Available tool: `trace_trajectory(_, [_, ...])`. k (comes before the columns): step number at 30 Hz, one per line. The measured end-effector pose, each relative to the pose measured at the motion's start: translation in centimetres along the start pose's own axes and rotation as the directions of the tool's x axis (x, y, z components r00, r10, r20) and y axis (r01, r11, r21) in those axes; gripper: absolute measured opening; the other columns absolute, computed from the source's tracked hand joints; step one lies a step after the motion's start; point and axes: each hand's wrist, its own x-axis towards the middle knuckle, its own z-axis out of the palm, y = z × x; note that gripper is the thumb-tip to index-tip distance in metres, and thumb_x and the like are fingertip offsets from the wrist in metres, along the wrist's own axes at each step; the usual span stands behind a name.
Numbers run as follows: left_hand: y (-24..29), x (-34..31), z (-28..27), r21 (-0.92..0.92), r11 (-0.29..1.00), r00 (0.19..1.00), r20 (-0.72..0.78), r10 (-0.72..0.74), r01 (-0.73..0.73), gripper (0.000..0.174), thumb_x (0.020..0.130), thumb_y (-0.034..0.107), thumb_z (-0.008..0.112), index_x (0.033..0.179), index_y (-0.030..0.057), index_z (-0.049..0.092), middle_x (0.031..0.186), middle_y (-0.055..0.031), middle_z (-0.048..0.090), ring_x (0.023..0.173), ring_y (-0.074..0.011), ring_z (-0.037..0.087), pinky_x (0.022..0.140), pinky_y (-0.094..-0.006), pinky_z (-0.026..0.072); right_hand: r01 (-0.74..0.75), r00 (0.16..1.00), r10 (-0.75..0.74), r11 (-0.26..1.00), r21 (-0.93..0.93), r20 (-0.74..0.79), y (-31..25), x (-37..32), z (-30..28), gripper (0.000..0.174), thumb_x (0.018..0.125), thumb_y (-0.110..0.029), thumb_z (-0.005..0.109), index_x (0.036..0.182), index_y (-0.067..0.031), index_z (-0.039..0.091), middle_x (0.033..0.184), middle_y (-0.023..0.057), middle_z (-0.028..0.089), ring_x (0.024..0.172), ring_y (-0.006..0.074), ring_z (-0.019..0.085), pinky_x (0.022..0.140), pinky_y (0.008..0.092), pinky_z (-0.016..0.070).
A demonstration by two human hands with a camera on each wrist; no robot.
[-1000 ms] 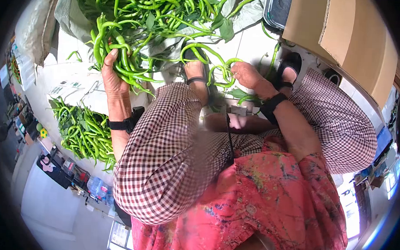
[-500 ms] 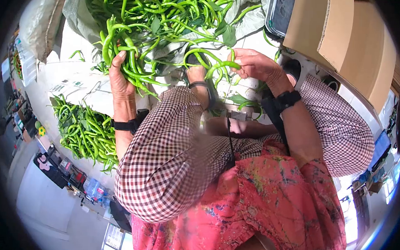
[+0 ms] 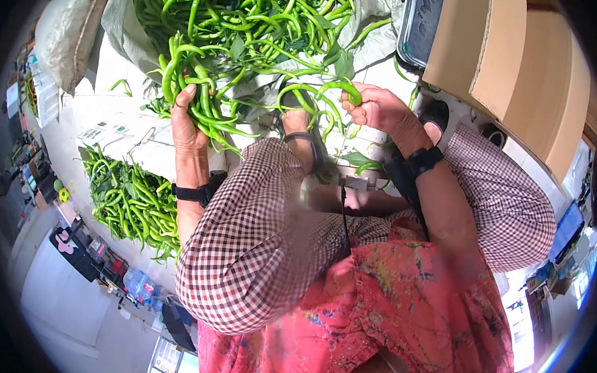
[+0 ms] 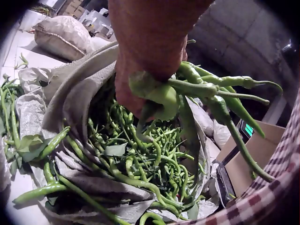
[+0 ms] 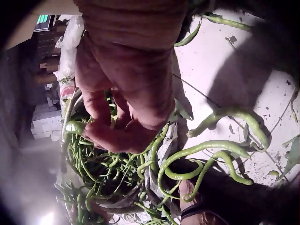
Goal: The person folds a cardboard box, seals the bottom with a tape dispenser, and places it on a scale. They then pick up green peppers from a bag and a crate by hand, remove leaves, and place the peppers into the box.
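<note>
My left hand grips a bunch of long green chili peppers, their tips sticking out past the thumb. In the left wrist view the bunch fans out over an open sack of peppers. My right hand pinches a curved green chili pepper at its fingertips. One end of that pepper shows beside the fingers in the right wrist view. Several curled peppers appear below this hand, near a sandalled foot.
The light woven sack, full of peppers, lies ahead. A second pile of peppers is at the left. To the right stand a cardboard box and a dark tray. A stuffed sack sits at far left.
My right hand has drawn back from the curled peppers, and a single curved pepper now shows at its fingertips. The left hand keeps its bunch. The head view has shifted slightly.
</note>
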Motion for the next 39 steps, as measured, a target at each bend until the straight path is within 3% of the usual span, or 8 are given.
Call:
trace_trajectory(15, [-1.3, 0.6, -0.3, -0.028, 0.999, 0.999, -0.013, -0.034, 0.034, 0.042, 0.084, 0.014, 0.064, 0.124, 0.0088, 0.052, 0.099, -0.0097, 0.063, 0.079, -0.0211, 0.062, 0.076, -0.0356, 0.0543, -0.100, 0.966, -0.017, 0.895, -0.434, -0.258, 4.4, 7.4, -2.0, 0.036, 0.082, -0.021, 0.057, 0.111, -0.0001, 0.060, 0.083, 0.0074, 0.057, 0.073, 0.0205, 0.057, 0.069, 0.0384, 0.0487])
trace_trajectory(17, [-1.3, 0.5, 0.0, -0.016, 0.999, 0.999, -0.017, -0.033, 0.032, 0.042, 0.084, 0.014, 0.064, 0.124, 0.0089, 0.052, 0.099, -0.0093, 0.063, 0.079, -0.0207, 0.063, 0.075, -0.0362, 0.0550, -0.333, 0.822, -0.354, 0.338, -0.880, -0.447, 5.3, 8.6, 1.4, 0.028, 0.077, -0.019, 0.063, 0.099, -0.0030, 0.065, 0.088, 0.0153, 0.064, 0.079, 0.0286, 0.065, 0.069, 0.0382, 0.0523])
trace_trajectory(21, [-1.0, 0.4, -0.4, 0.008, 0.999, 0.998, -0.023, -0.050, 0.051, 0.042, 0.084, 0.015, 0.064, 0.124, 0.0094, 0.052, 0.096, -0.0081, 0.064, 0.079, -0.0196, 0.064, 0.072, -0.0368, 0.0568, -0.418, 0.801, -0.359, 0.238, -0.877, -0.479, 5.7, 9.2, 3.8, 0.034, 0.073, -0.023, 0.066, 0.097, 0.0001, 0.065, 0.096, 0.0237, 0.065, 0.094, 0.0381, 0.065, 0.082, 0.0449, 0.0512])
trace_trajectory(27, [0.2, 0.0, 0.0, 0.043, 0.999, 1.000, 0.001, 0.007, -0.007, 0.041, 0.084, 0.016, 0.064, 0.123, 0.0093, 0.053, 0.095, -0.0076, 0.064, 0.079, -0.0187, 0.064, 0.071, -0.0355, 0.0571, -0.158, 0.979, -0.172, -0.297, -0.942, -0.110, 4.9, 7.2, 1.1, 0.019, 0.076, -0.020, 0.061, 0.088, -0.0067, 0.069, 0.092, 0.0183, 0.063, 0.087, 0.0358, 0.061, 0.074, 0.0462, 0.0503])
trace_trajectory(29, [1.7, -0.4, -0.1, 0.068, 0.996, 0.998, -0.018, 0.063, -0.062, 0.045, 0.082, 0.017, 0.066, 0.123, 0.0072, 0.052, 0.097, -0.0086, 0.064, 0.079, -0.0189, 0.064, 0.071, -0.0339, 0.0570, 0.543, 0.701, -0.266, -0.402, -0.738, 0.661, 5.7, 5.0, -5.6, 0.017, 0.079, -0.005, 0.061, 0.092, -0.0018, 0.072, 0.093, 0.0148, 0.067, 0.079, 0.0304, 0.064, 0.070, 0.0375, 0.0496])
trace_trajectory(30, [2.8, -0.7, -0.2, 0.038, 0.997, 0.997, -0.050, 0.062, -0.060, 0.046, 0.081, 0.017, 0.066, 0.124, 0.0066, 0.052, 0.097, -0.0089, 0.064, 0.079, -0.0189, 0.064, 0.071, -0.0332, 0.0566, 0.394, 0.911, -0.270, 0.339, -0.854, 0.313, 3.7, 3.0, -4.5, 0.018, 0.084, -0.004, 0.058, 0.097, -0.0012, 0.070, 0.085, 0.0076, 0.063, 0.071, 0.0219, 0.059, 0.063, 0.0317, 0.0455])
trace_trajectory(32, [5.2, -0.8, -0.4, 0.015, 0.992, 0.992, -0.029, 0.122, -0.122, 0.047, 0.080, 0.016, 0.067, 0.124, 0.0070, 0.052, 0.100, -0.0100, 0.062, 0.080, -0.0191, 0.062, 0.072, -0.0322, 0.0546, -0.057, 0.995, 0.081, 0.944, -0.326, 0.061, -1.7, 0.1, 0.4, 0.020, 0.092, -0.006, 0.055, 0.108, 0.0013, 0.065, 0.074, -0.0043, 0.053, 0.058, 0.0074, 0.046, 0.052, 0.0217, 0.0354])
trace_trajectory(39, [12.5, -4.3, 1.3, -0.165, 0.958, 0.931, 0.244, 0.271, -0.235, 0.048, 0.075, 0.017, 0.069, 0.118, 0.0020, 0.052, 0.102, -0.0144, 0.057, 0.082, -0.0201, 0.050, 0.075, -0.0301, 0.0448, 0.045, 0.975, 0.021, 0.956, -0.291, 0.221, -6.6, -2.2, 8.0, 0.033, 0.092, -0.015, 0.059, 0.119, 0.0052, 0.056, 0.070, -0.0097, 0.042, 0.052, -0.0001, 0.029, 0.047, 0.0159, 0.0265])
